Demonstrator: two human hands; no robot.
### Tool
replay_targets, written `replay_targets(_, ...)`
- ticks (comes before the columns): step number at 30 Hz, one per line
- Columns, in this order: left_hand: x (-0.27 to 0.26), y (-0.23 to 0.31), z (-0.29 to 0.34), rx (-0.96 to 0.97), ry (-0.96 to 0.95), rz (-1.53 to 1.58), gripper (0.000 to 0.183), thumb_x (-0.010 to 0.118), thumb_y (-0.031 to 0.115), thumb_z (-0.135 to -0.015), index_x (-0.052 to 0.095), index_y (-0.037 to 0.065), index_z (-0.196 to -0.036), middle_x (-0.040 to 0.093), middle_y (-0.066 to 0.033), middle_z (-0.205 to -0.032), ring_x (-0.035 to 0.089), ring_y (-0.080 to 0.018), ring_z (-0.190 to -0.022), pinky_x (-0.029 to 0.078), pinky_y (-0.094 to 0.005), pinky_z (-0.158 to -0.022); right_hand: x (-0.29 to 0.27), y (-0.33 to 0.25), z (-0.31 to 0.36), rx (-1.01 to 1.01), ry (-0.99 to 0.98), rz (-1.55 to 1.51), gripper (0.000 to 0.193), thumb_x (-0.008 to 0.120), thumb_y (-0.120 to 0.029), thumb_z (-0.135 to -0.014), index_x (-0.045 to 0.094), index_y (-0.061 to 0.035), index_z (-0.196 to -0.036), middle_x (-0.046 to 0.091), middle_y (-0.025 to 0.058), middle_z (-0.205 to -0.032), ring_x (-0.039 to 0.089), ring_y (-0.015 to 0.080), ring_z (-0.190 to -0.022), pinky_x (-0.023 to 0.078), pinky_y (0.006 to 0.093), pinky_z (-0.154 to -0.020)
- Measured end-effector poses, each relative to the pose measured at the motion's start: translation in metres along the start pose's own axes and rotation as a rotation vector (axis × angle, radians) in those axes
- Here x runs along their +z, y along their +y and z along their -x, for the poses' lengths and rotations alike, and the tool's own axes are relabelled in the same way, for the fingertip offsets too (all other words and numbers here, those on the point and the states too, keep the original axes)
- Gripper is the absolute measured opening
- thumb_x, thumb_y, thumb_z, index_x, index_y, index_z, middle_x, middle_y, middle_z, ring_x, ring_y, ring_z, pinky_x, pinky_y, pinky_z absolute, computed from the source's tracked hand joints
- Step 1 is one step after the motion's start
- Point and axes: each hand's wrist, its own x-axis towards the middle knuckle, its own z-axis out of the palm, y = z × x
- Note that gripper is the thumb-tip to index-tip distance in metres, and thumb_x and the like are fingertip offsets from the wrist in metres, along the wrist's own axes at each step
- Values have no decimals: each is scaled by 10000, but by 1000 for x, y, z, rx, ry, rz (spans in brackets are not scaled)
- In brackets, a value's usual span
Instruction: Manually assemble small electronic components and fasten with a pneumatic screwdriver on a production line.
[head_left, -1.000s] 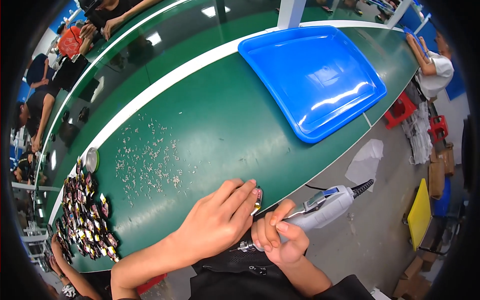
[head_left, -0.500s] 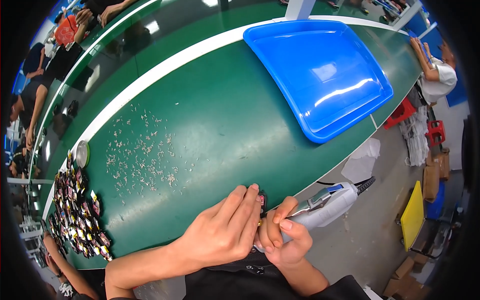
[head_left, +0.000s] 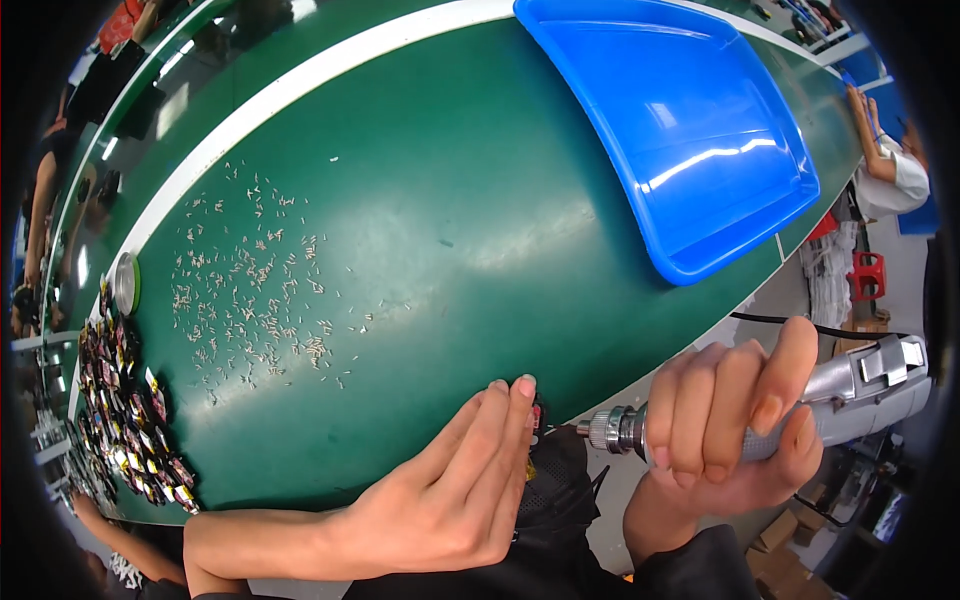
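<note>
My left hand (head_left: 448, 485) lies at the table's near edge, fingers pressed together around a small dark part (head_left: 538, 415) with a reddish patch, mostly hidden behind the fingertips. My right hand (head_left: 728, 418) is wrapped around an electric screwdriver (head_left: 868, 395) with a white-grey body and silver lever. Its knurled metal tip (head_left: 612, 429) points left toward the dark part, with a gap between them. Scattered over the green table (head_left: 450, 330) are many tiny pale metal pins or screws (head_left: 262, 275).
A big blue tray (head_left: 640, 235) stands at the back right. Small dark parts form a heap (head_left: 130, 410) on the left, beside a round tin (head_left: 125, 283). A cable (head_left: 800, 322) runs behind the screwdriver. Other people work around; one in white (head_left: 895, 180) sits at the far right.
My right hand has drawn the screwdriver away to the right, so its tip now shows clear of the left hand. The left hand stays near the table edge. The whole view has shifted slightly.
</note>
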Motion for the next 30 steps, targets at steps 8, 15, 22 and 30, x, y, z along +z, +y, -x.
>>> replay_targets(8, 6, -1, -1, -54, 59, 50, 180, 629, 5, -709, 674, -127, -824, 663, -264, -996, 649, -310, -909, 576, -332, -781, -4, 11, -5, 51, -24, 27, 198, 480, -224, -942, 379, -85, -844, 421, 4, -476, 412, 114, -356, 419, 276, -409)
replay_targets(15, 7, 1, 0, -79, 67, 97, 170, 628, 5, -707, 668, -125, -808, 663, -265, -1001, 648, -320, -920, 571, -334, -787, 4, 11, -11, 94, -109, 106, 243, 549, -190, -915, 387, -74, -777, 473, 19, -489, 432, 143, -367, 390, 290, -404)
replay_targets(22, 2, -2, 1, -28, 44, 57, 275, 603, 89, -735, 663, -136, -880, 652, -241, -1033, 608, -321, -1002, 518, -368, -904, 12, 9, -10, 139, -136, 238, 277, 650, -198, -873, 423, -68, -780, 464, -6, -501, 436, 121, -389, 351, 277, -396)
replay_targets(30, -1, 3, 17, -111, 90, 45, 263, 600, 118, -677, 638, -100, -819, 615, -183, -953, 567, -275, -944, 489, -337, -878, 9, 32, -16, 31, -362, -11, 194, 586, -100, -827, 405, -72, -762, 396, -12, -474, 369, 111, -358, 317, 263, -358)
